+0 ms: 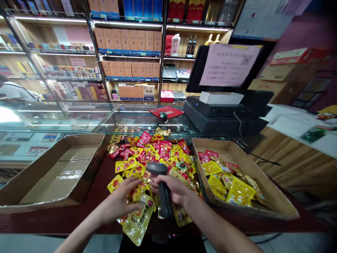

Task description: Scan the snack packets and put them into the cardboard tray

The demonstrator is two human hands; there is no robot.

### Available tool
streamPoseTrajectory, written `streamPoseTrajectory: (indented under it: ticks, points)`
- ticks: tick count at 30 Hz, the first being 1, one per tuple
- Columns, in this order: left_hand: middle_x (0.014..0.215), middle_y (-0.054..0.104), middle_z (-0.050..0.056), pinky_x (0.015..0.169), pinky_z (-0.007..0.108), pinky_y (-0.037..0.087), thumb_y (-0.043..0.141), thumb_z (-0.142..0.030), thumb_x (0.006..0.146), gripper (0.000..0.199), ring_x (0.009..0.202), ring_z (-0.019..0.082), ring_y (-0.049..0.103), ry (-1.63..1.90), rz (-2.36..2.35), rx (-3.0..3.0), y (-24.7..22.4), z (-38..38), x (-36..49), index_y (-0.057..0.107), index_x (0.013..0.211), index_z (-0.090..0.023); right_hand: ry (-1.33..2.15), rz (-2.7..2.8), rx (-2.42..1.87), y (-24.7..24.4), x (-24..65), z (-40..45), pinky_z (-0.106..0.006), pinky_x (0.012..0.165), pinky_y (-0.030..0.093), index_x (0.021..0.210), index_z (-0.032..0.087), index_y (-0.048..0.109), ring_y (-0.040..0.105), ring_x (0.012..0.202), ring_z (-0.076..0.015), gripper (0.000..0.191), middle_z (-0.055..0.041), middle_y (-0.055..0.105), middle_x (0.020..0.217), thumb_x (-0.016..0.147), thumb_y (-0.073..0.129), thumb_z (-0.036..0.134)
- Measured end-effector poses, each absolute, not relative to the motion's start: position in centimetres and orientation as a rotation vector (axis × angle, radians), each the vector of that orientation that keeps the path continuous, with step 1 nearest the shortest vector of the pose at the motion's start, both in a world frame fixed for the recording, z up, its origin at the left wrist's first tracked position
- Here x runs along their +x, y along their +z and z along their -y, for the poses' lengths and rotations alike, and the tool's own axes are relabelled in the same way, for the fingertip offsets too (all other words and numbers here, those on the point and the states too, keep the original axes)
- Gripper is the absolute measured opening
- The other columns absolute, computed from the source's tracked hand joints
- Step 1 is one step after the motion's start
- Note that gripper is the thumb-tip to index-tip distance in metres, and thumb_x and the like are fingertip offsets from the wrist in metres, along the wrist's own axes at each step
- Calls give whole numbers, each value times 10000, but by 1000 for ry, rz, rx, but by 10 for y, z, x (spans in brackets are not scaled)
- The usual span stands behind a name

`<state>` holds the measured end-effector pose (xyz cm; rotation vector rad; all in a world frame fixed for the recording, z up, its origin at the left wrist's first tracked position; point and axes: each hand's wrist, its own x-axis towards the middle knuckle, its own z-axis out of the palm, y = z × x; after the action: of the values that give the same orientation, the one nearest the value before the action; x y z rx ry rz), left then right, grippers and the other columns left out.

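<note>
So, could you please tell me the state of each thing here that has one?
Left hand: open, over packets
Right hand: closed around scanner
scanner: held, power unclear
packets: loosely piled
Left cardboard box: open-topped
Right cardboard box: open-topped, partly filled
Monitor: partly covered by paper sheet
Shelf lights: lit

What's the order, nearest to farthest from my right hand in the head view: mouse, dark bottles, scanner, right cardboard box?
1. Scanner: gripped in your right hand.
2. Right cardboard box: just to the hand's right.
3. Mouse: ahead, on the red sheet.
4. Dark bottles: farthest, up at the back.
</note>
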<state>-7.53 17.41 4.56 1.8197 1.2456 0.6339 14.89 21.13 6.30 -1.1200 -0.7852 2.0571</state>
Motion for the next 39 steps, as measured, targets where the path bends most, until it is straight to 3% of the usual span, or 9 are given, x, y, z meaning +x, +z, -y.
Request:
streamPoseTrajectory:
  ticks: [3, 7, 12, 16, 22, 25, 29, 35, 39]
  points:
    - [1489, 214, 77, 1065, 584, 16, 764, -536, 505, 957, 1362, 388, 51, 410, -1242, 2206, 18, -158, -77, 371, 1363, -374, 2089, 747, -1203, 50, 139, -212, -242, 647, 510, 808, 139, 637, 599, 652, -110, 225, -29, 648, 770, 591, 616, 83]
    - [1506, 154, 93, 1058, 593, 15, 668, -600, 601, 990, 1365, 373, 57, 399, -1299, 2451, -4, -177, -66, 201, 1433, -335, 2096, 741, -1202, 42, 140, -224, -202, 513, 458, 773, 136, 633, 516, 514, -79, 193, 7, 591, 619, 586, 620, 85]
    - [1464, 272, 107, 1083, 535, 20, 659, -572, 637, 936, 1362, 339, 131, 527, -1286, 2562, -1, -240, -39, 244, 1429, -293, 1905, 700, -1156, 48, 151, -268, -213, 528, 474, 805, 138, 631, 526, 499, -87, 222, 22, 572, 581, 588, 621, 88]
    - [1332, 455, 125, 1084, 528, -1, 679, -491, 661, 782, 1333, 316, 234, 757, -1272, 2578, -1, -278, -22, 402, 1345, -231, 1801, 557, -1038, 58, 166, -298, -228, 701, 510, 776, 134, 624, 643, 734, -138, 194, -39, 659, 742, 591, 608, 78]
    - [1197, 562, 86, 1044, 453, 241, 696, -359, 681, 532, 1182, 264, 450, 1085, -1309, 2256, 6, -287, -23, 536, 1173, -236, 1809, 508, -917, 56, 187, -287, -298, 810, 510, 796, 143, 636, 637, 960, -214, 203, -83, 691, 896, 598, 614, 106]
    - [989, 626, 40, 852, 333, 424, 689, -372, 684, 580, 927, 203, 579, 1163, -1394, 1912, 29, -290, -23, 516, 1224, -248, 1892, 566, -812, 54, 188, -275, -324, 830, 506, 867, 133, 643, 620, 1006, -231, 279, -96, 687, 941, 593, 616, 94]
    - [633, 559, -38, 593, 227, 431, 647, -365, 741, 622, 580, 114, 542, 1046, -1215, 1407, 60, -297, -10, 439, 1308, -214, 1857, 624, -766, 57, 186, -265, -312, 807, 514, 891, 146, 642, 620, 1002, -227, 280, -86, 683, 978, 613, 613, 120]
    - [634, 520, -5, 530, 169, 400, 576, -124, 785, 34, 515, 44, 482, 836, -585, 569, 61, -293, 18, 603, 804, -129, 1677, 638, -837, 69, 189, -261, -287, 759, 519, 859, 161, 641, 613, 989, -211, 261, -75, 672, 1021, 598, 637, 151]
    - [582, 440, -30, 538, 134, 399, 477, -19, 809, 211, 482, 13, 455, 748, -334, 249, 51, -282, 30, 479, 631, -133, 1606, 710, -835, 71, 192, -262, -269, 708, 521, 916, 170, 660, 590, 979, -198, 314, -68, 654, 1074, 602, 635, 160]
